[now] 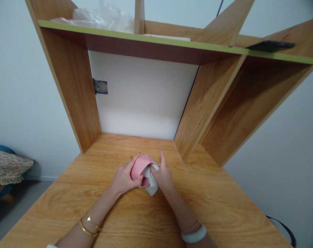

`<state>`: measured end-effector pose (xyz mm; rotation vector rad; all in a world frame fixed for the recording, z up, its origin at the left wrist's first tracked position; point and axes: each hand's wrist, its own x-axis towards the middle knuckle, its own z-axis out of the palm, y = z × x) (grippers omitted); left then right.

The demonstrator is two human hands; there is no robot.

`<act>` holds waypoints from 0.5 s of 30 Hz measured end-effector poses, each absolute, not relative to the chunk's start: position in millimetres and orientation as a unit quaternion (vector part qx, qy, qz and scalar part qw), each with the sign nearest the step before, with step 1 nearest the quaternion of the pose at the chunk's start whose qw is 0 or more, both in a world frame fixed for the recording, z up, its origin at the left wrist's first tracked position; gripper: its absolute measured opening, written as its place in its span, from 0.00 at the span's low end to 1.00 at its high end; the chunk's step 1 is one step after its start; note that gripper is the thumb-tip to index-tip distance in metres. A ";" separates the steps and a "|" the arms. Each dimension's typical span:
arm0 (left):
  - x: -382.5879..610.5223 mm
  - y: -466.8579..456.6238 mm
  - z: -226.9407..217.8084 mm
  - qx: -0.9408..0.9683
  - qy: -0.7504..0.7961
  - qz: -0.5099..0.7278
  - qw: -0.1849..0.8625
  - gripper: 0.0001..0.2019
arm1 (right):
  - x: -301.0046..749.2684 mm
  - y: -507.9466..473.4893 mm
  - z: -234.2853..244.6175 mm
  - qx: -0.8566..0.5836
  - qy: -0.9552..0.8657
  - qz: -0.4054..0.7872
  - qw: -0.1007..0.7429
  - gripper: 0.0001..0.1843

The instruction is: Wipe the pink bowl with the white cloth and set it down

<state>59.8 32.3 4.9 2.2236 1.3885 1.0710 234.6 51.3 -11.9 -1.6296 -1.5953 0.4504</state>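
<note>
Gold bangles (88, 231) ring the wrist at lower left, below the left hand (124, 179), curled round a pink container (140, 165) at lower centre; the right hand (163, 175) pinches grey cloth (152, 186) at the container's mouth, one end hanging out. Handling looks under way, unfinished: the two meet, neither yet released. Beyond, at upper left, plastic (102, 19) lies on the shelf (94, 30)

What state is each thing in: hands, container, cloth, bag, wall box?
left hand: gripping container
right hand: gripping cloth
container: tilted, mouth toward right hand
cloth: bunched, partly inside container
bag: crumpled, on shelf
wall box: uncovered, blue wire showing
</note>
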 end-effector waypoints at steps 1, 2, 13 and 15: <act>59.7 32.6 4.6 0.778 0.477 0.379 0.155 0.35 | 234.9 50.6 -11.7 -0.638 -0.640 0.173 0.392 0.36; 59.7 33.1 4.4 0.778 0.471 0.384 0.158 0.36 | 234.8 50.0 -11.9 -0.631 -0.648 0.171 0.391 0.35; 72.3 35.1 -1.8 0.704 0.460 0.444 0.308 0.46 | 228.6 52.8 -26.3 -0.577 -0.592 0.220 0.518 0.32; 74.1 33.5 -1.5 0.702 0.462 0.447 0.306 0.42 | 227.4 54.3 -26.3 -0.563 -0.586 0.233 0.534 0.33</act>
